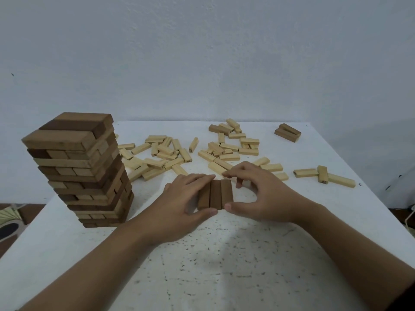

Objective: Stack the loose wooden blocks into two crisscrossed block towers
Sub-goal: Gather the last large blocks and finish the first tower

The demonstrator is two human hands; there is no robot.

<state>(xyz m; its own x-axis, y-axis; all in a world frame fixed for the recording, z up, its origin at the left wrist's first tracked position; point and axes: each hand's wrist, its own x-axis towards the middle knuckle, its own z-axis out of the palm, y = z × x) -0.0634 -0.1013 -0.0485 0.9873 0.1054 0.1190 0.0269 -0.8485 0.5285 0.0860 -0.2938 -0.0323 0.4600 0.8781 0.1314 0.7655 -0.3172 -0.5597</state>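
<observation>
As left hand [179, 199], right hand [267, 196] pinch — blocks [215, 194] touch.

Tall crisscrossed brown wooden block tower [83, 169] blocks left side; scattered pale wooden blocks [170, 153] clutter the rear; speckled white tabletop [224, 265] open in front.

Looks like a plain room in a home, not a workplace. Bare whitish wall [202, 52] right behind a white speckled table [224, 265] strewn with toy blocks [170, 153]. Brown floor [29, 207] left of the table, with what seems a striped mat [9, 216] lying there.
</observation>
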